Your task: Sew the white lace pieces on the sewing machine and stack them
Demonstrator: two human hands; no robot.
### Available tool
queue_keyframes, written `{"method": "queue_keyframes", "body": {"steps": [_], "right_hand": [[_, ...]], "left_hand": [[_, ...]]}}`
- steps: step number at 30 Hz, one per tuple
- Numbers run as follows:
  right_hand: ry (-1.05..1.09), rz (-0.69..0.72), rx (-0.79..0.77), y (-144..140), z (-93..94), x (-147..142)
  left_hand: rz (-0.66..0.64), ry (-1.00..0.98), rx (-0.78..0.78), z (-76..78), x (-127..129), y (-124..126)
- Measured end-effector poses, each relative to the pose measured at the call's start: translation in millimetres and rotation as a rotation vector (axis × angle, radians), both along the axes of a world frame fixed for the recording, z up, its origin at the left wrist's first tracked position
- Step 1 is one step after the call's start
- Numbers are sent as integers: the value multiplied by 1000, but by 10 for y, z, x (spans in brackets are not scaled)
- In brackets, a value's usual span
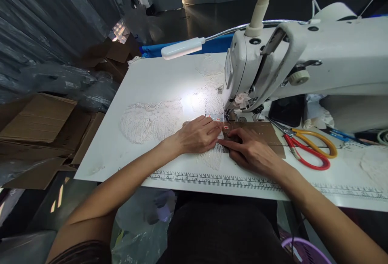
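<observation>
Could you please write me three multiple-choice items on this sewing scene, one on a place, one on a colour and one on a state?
1. Where do the scissors lie?
A. on the table right of the right hand
B. on the cardboard boxes
C. on top of the sewing machine

2. What colours are the scissors' handles?
A. both blue
B. red and yellow
C. green and white

3. How are the hands placed?
A. both lifted off the table
B. left hand holding the scissors
C. both pressed flat on the white lace near the needle

Answers: 1 A, they lie just beyond the right hand. 2 B, one handle is red, the other yellow. 3 C, the fingers of both hands rest flat on the fabric, gripping nothing.
</observation>
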State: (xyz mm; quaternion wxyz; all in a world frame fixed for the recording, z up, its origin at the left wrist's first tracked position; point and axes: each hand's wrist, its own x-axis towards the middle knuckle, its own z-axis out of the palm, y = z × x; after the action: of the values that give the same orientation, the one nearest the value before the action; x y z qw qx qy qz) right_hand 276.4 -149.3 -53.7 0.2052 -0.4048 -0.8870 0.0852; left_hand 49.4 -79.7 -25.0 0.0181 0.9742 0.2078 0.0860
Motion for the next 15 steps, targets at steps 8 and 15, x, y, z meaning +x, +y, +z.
{"method": "queue_keyframes", "body": {"steps": [8, 15], "right_hand": [[15, 10, -18, -8, 10, -3], [19, -94, -60, 51, 44, -10]], "left_hand": [[-35, -11, 121, -123, -69, 31], [73, -4, 79, -104, 8, 62]]}}
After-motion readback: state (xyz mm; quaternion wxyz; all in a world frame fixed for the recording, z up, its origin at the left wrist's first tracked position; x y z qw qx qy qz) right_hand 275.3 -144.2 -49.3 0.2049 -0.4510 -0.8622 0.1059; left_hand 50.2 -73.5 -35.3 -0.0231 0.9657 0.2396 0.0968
